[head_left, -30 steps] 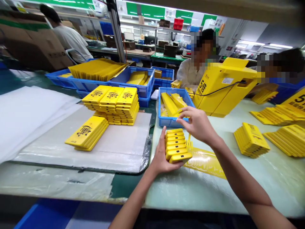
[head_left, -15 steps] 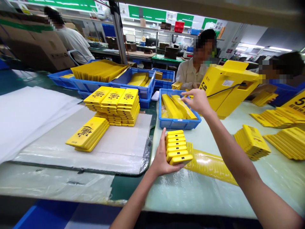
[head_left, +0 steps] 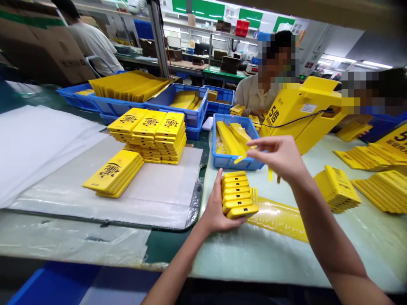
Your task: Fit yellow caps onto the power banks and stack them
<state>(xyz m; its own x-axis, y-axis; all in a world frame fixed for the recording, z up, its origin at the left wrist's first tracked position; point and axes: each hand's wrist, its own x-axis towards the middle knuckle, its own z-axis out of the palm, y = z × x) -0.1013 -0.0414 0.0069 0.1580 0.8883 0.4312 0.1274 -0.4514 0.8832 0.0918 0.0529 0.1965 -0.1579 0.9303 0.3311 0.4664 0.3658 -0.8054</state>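
Head view: forearms out over the table, yellow stack in the left hand

Both forearms reach forward from the near edge of the table, the left low and the right raised, angling in from the right. On the left of the table, a plastic-covered sheet carries piles of yellow cases. Far ahead sits a blue plastic crate of yellow strips, a yellow display stand to its right.

The left hand grips a fanned stack of flat yellow cases, thumb on its left side, fingers curled beneath. The stack's long axis runs near to far. A ribbed yellow strip lies just right of it.

The right hand hovers near the crate's right corner, fingers pinched almost shut. Thin yellow strips show by them; whether they are held, I cannot tell.
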